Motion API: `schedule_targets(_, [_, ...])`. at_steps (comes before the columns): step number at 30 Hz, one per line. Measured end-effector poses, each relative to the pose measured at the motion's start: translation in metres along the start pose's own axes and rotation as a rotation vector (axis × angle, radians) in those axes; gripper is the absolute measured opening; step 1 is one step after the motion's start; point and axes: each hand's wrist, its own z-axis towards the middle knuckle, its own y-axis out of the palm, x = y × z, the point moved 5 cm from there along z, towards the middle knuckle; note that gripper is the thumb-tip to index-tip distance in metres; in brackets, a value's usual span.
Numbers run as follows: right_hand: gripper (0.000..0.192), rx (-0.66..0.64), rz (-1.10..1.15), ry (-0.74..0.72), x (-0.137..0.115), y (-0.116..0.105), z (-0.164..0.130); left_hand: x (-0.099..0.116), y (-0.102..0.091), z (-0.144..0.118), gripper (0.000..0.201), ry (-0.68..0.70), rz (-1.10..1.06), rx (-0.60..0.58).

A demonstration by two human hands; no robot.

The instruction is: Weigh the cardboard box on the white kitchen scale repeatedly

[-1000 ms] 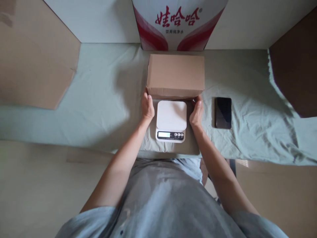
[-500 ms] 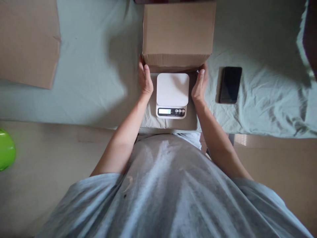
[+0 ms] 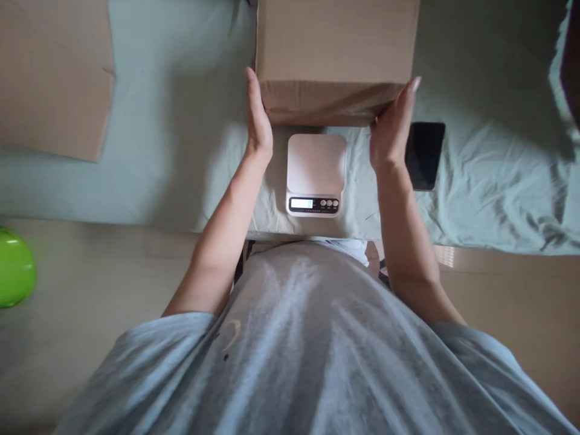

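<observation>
Showing here: one box (image 3: 335, 42), one scale (image 3: 316, 174), one phone (image 3: 425, 154), one cardboard sheet (image 3: 54, 72), one green thing (image 3: 16, 267), two hands.

Brown box (image 3: 335, 42), white scale (image 3: 316, 164) (black phone (image 3: 425, 154)), pale-green sheet (image 3: 181, 151).

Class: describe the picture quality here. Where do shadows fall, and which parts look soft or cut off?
Head view: dim, even light; the cardboard box, held between the left hand and right hand, shadows the cloth beside the scale; the shirt looks soft and streaked; the box top is cropped; the phone shows no glare.
</observation>
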Motion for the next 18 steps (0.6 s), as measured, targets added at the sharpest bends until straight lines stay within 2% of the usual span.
schedule_targets(1, [0.075,-0.007,-0.004,-0.01,-0.012,0.002,-0.01,0.012,-0.003,-0.009,0.067,-0.028,-0.057,0.009])
schedule_targets(3, [0.074,-0.027,-0.03,-0.023,-0.032,0.003,-0.034,0.042,-0.009,-0.034,0.063,0.015,-0.118,-0.008])
schedule_targets(5, [0.068,-0.022,-0.066,-0.002,-0.04,0.002,-0.06,0.066,-0.015,-0.067,0.06,0.035,-0.141,-0.04])
schedule_targets(7, [0.066,-0.008,-0.115,0.0,-0.037,0.0,-0.084,0.078,-0.019,-0.098,0.061,0.04,-0.136,-0.058])
schedule_targets(11, [0.066,0.061,-0.161,0.018,-0.015,-0.007,-0.112,0.07,-0.023,-0.137,0.064,-0.041,-0.048,-0.047])
schedule_targets(13, [0.064,0.06,-0.156,0.005,-0.006,-0.009,-0.118,0.062,-0.023,-0.144,0.066,-0.075,-0.024,-0.041])
schedule_targets(18, [0.06,0.044,-0.112,-0.014,0.005,-0.013,-0.124,0.049,-0.02,-0.149,0.064,-0.079,-0.123,-0.045])
